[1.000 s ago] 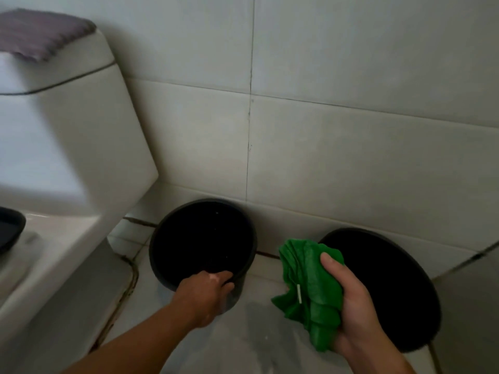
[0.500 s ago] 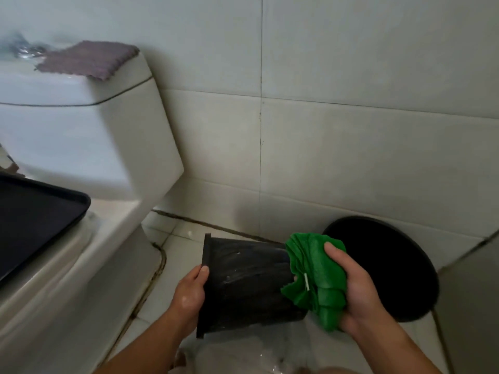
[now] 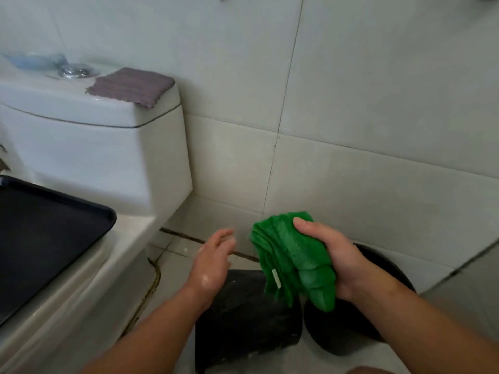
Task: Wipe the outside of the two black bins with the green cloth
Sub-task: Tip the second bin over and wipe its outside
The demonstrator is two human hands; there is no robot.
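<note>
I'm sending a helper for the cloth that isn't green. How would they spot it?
Start at the white toilet tank on the left. On the right end of its top lies a ribbed grey-purple cloth, flat. Unlike the green cloth bunched in the right hand, nobody holds it.

No legible text; small white tag (image 3: 276,278) on green cloth (image 3: 297,255) unreadable.

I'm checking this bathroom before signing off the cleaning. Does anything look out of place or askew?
Yes. The nearer black bin seems tipped over, side wall up, while the other black bin stands upright. A dark tray sits oddly on the toilet, and dark grime lines the floor joint at its base.
</note>
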